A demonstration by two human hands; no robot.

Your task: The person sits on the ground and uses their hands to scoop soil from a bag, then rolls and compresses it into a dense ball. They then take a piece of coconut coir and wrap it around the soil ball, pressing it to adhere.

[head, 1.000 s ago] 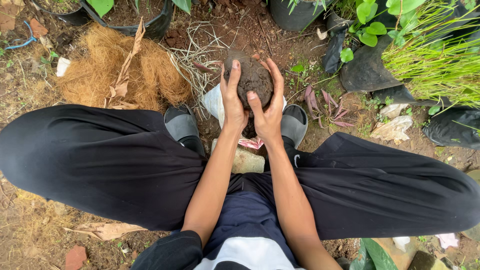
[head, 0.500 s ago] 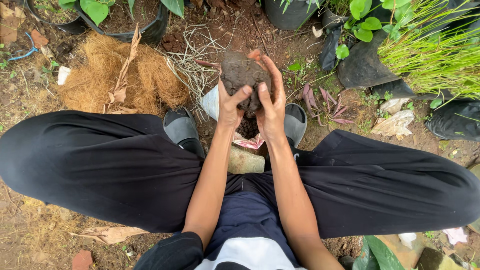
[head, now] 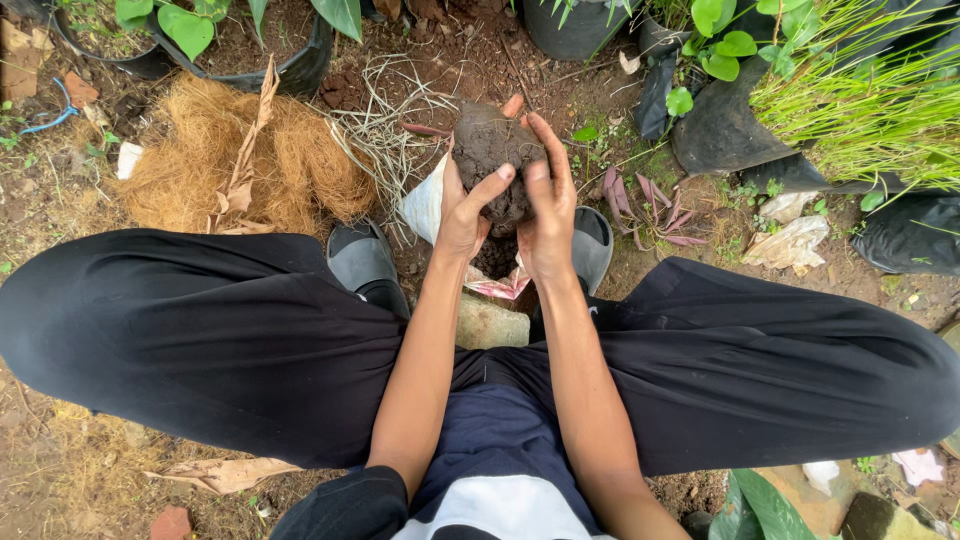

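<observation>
A dark brown ball of soil (head: 490, 150) sits between both my hands, held up in front of me above my feet. My left hand (head: 468, 208) cups its lower left side, thumb pressed across the front. My right hand (head: 545, 205) wraps the right side, fingers reaching up over the top. Below the ball, a small pile of loose soil (head: 495, 258) lies on a white plastic bag (head: 428, 200) between my grey sandals (head: 362, 258). I am squatting, black trousers spread to either side.
A heap of brown coconut fibre (head: 235, 165) lies at the left. Black pots with green leafy plants (head: 240, 35) stand at the back. Black grow bags with grass (head: 850, 110) fill the right. A stone block (head: 492, 325) sits under me.
The soil ball has turned and been pressed between my hands. My left thumb has come across the front of it, and my right fingers have shifted over the top.
</observation>
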